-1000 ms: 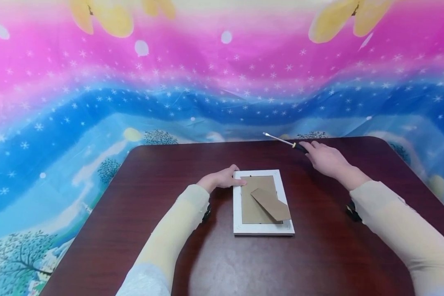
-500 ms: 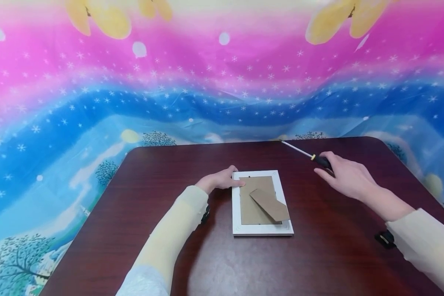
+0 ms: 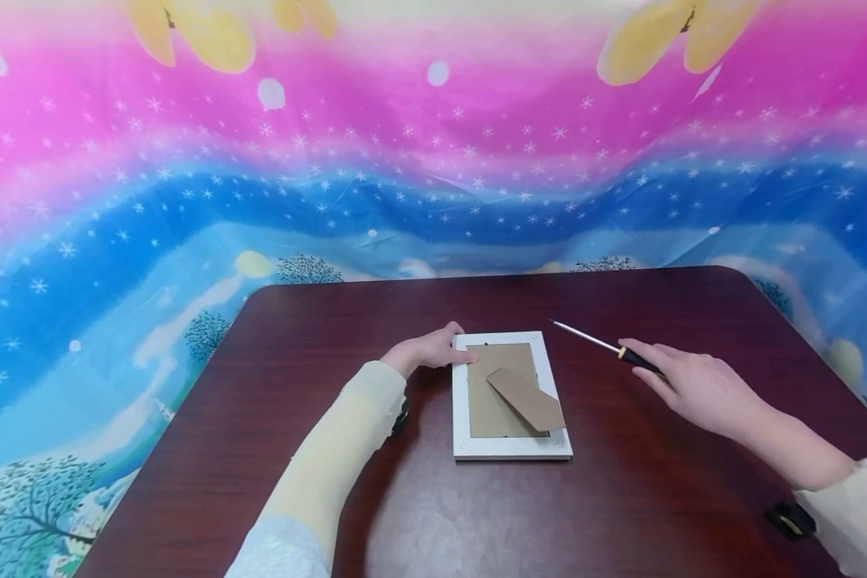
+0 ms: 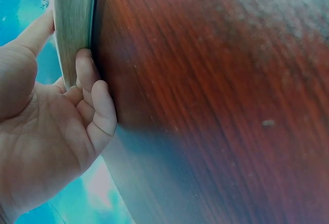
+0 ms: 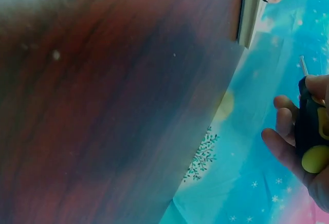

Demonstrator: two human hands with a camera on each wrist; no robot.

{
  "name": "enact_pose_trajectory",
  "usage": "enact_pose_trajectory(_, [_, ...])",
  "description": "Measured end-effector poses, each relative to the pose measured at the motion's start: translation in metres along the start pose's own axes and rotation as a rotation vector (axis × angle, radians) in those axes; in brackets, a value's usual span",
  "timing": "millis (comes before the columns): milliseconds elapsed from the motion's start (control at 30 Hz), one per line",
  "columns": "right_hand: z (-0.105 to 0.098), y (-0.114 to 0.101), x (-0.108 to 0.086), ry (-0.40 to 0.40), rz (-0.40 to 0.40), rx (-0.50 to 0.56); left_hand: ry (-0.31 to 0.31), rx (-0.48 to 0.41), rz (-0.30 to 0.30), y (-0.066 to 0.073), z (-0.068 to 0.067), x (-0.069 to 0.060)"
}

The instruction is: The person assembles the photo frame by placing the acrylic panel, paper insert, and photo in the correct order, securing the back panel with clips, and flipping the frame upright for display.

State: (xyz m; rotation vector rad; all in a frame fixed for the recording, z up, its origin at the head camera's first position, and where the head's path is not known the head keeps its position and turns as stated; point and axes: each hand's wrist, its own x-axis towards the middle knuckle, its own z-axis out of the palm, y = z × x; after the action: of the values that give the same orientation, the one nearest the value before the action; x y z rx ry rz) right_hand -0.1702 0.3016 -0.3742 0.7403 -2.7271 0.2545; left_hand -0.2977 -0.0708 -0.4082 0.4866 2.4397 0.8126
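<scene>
A white picture frame (image 3: 461, 409) lies back side up on the table, its brown backing board (image 3: 486, 401) showing. The cardboard easel stand (image 3: 531, 400) slants across the board toward the lower right corner. My left hand (image 3: 429, 350) grips the frame's upper left edge, thumb on top and fingers against the side, as the left wrist view shows on the frame's edge (image 4: 74, 29). To the right of the frame, my right hand (image 3: 708, 393) holds a screwdriver (image 3: 639, 359) by its black and yellow handle (image 5: 311, 126). The screwdriver's metal shaft points up and left, its tip apart from the frame.
A dark reddish wooden table (image 3: 318, 401) carries the frame. Behind it hangs a pink and blue printed cloth (image 3: 405, 160) with snowflakes and trees. A small black device (image 3: 791, 520) sits at the right wrist.
My right hand has drawn back to the right and toward me, bringing the screwdriver lower and nearer the table. The left hand and the frame stay in place.
</scene>
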Motion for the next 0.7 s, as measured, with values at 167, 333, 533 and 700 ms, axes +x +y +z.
enact_pose_trajectory(167, [0.0032,-0.0039,-0.0016,0.007,-0.015,0.002,-0.005,-0.015,-0.002,0.0003,-0.0006,-0.0002])
enact_pose_trajectory(333, [0.0077,-0.0045,-0.0026,0.044,-0.084,-0.042,-0.007,-0.031,0.000,0.0004,-0.0008,-0.0001])
enact_pose_trajectory(533, [0.0092,-0.0075,-0.0019,0.030,-0.089,-0.049,-0.003,-0.034,0.002,0.0010,-0.0017,-0.0006])
enact_pose_trajectory(700, [0.0084,-0.0102,-0.0011,-0.086,-0.004,-0.010,-0.008,-0.027,-0.002,0.0008,-0.0007,-0.0008])
